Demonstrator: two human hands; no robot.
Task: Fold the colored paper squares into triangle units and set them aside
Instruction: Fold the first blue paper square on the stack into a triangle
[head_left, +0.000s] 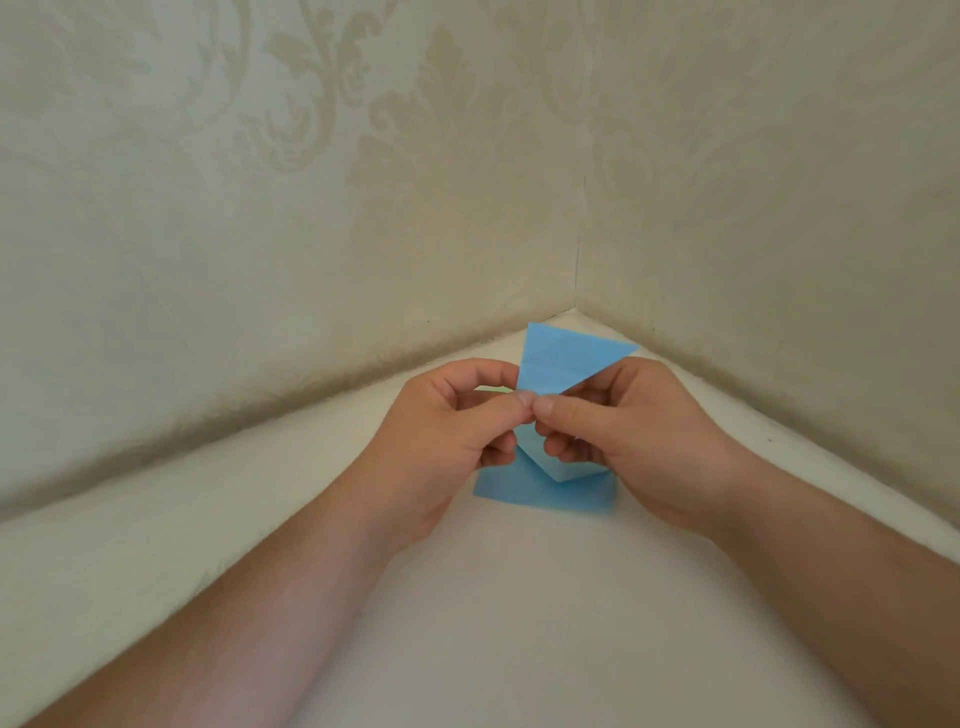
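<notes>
A partly folded blue paper (558, 361) is held up above the white table, its upper flap forming a triangle and a folded lower point showing below my fingers. My left hand (441, 441) pinches it at the middle from the left. My right hand (623, 431) pinches it from the right, thumb tip against the left thumb. Beneath both hands lies a flat blue paper square (540, 491) on the table, partly hidden by the held piece and my fingers. A sliver of green shows behind my left fingers; what it is cannot be told.
The white table (493, 623) runs into a corner formed by two walls with cream patterned wallpaper (311, 208). The corner lies just behind the held paper. Both forearms reach in from the bottom edge.
</notes>
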